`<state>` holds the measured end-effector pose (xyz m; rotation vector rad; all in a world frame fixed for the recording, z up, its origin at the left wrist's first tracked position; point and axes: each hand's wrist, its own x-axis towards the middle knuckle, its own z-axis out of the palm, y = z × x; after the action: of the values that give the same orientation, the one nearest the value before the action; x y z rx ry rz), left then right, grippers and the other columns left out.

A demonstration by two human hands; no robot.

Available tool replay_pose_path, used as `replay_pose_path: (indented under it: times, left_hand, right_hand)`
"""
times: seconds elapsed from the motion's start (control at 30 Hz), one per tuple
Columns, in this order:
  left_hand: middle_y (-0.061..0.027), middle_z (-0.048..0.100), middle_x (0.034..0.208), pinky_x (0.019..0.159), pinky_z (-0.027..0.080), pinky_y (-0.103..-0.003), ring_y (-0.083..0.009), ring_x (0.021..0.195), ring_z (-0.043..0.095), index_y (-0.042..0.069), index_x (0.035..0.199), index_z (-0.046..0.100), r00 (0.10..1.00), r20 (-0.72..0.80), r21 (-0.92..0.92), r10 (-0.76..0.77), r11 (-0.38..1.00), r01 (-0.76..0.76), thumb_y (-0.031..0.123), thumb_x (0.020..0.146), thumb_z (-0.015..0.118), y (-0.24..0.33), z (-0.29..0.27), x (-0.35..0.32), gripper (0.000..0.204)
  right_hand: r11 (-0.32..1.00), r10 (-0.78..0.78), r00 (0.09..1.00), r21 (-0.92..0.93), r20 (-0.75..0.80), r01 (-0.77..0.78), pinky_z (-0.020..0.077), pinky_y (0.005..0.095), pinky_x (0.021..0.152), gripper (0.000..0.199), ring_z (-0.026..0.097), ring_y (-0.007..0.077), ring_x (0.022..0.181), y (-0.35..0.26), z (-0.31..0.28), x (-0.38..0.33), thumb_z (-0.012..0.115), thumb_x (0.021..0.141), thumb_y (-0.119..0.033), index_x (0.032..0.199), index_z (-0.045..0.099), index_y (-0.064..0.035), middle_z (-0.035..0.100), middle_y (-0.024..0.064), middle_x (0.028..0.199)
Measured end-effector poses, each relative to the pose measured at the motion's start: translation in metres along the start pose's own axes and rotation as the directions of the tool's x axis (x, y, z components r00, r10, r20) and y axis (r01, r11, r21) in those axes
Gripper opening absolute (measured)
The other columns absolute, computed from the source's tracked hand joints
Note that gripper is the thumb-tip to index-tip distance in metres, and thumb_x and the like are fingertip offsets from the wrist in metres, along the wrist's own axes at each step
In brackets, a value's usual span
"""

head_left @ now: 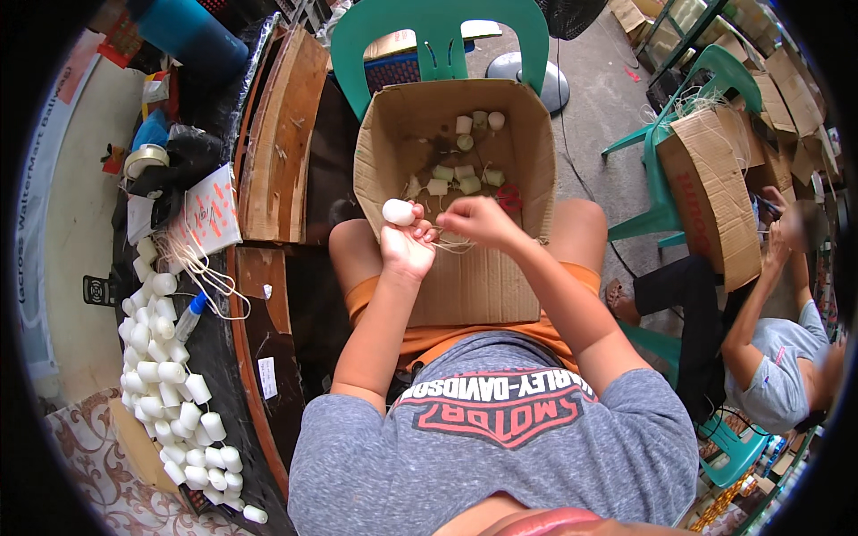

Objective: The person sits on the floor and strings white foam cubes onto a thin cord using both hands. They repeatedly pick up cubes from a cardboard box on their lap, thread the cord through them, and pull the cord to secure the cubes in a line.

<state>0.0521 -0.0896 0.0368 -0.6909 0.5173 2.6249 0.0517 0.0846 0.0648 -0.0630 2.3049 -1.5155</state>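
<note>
My left hand (408, 250) is palm up, its fingers curled around a white, rounded cylinder (399, 212) that looks like a foam float. Just to the right, my right hand (480, 221) is closed in a pinch on a thin pale cord (458, 243) which runs between the two hands. Where the cord meets the white cylinder is too small to make out. Both hands are over the near edge of an open cardboard box (478, 290) between my knees. Inside it lie several white and greenish cylinders (469, 184) and a red-handled tool (508, 198), perhaps scissors.
A green plastic chair (357, 40) supports the box. Many white cylinders (170, 393) cover the left table beside a bundle of cord (210, 277), a blue-capped bottle (192, 313) and a tape roll (146, 161). At right, another person (773, 357) works beside a cardboard box (710, 196).
</note>
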Motion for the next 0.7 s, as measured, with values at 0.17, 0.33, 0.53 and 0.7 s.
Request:
replay_pose_path:
  times: [0.17, 0.33, 0.53, 0.7]
  left_hand:
    - [-0.0011, 0.059, 0.085, 0.052, 0.032, -0.026, -0.0116, 0.055, 0.038, 0.008, 0.100, 0.055, 0.983, 0.157, -0.099, -0.094, 0.989, 0.111, 0.034, 0.095, 0.038, 0.006, 0.007, -0.002, 0.031]
    - [-0.0021, 0.059, 0.088, 0.053, 0.032, -0.024, -0.0101, 0.057, 0.038, 0.009, 0.107, 0.056, 0.979, 0.187, -0.128, -0.081, 0.986, 0.106, 0.045, 0.093, 0.048, 0.008, 0.026, -0.016, 0.040]
    - [0.0023, 0.054, 0.081, 0.052, 0.034, -0.021, -0.0066, 0.058, 0.040, 0.012, 0.118, 0.053, 0.975, 0.223, 0.052, -0.004, 0.999, -0.008, 0.028, 0.083, 0.071, 0.008, 0.030, -0.014, 0.042]
    - [0.0023, 0.057, 0.100, 0.064, 0.041, -0.016, -0.0023, 0.070, 0.043, 0.010, 0.124, 0.049, 0.954, 0.221, 0.479, 0.202, 0.830, -0.287, 0.011, 0.079, 0.074, 0.001, 0.039, -0.030, 0.051]
  right_hand:
    - [0.624, 0.231, 0.950, -0.717, -0.212, -0.311, 0.0533, 0.0412, 0.075, 0.024, 0.065, 0.0310, 0.092, 0.089, -0.024, 0.076, 0.062, 0.081, -0.023, 0.093, 0.069, -0.0032, 0.067, 0.0144, 0.102]
    - [0.676, 0.535, 0.841, -0.557, -0.079, -0.482, 0.0530, 0.0408, 0.081, 0.022, 0.063, 0.0325, 0.099, 0.104, -0.024, 0.087, 0.061, 0.078, -0.012, 0.097, 0.068, -0.0026, 0.065, 0.0179, 0.105]
    - [0.597, 0.395, 0.910, -0.718, -0.124, -0.357, 0.0519, 0.0418, 0.084, 0.023, 0.061, 0.0338, 0.103, 0.132, -0.009, 0.081, 0.060, 0.079, -0.007, 0.100, 0.067, -0.0026, 0.063, 0.0181, 0.110]
    - [0.615, 0.399, 0.887, -0.651, -0.230, -0.445, 0.0517, 0.0417, 0.084, 0.024, 0.060, 0.0351, 0.104, 0.120, -0.016, 0.077, 0.059, 0.077, -0.005, 0.100, 0.066, -0.0018, 0.063, 0.0196, 0.110]
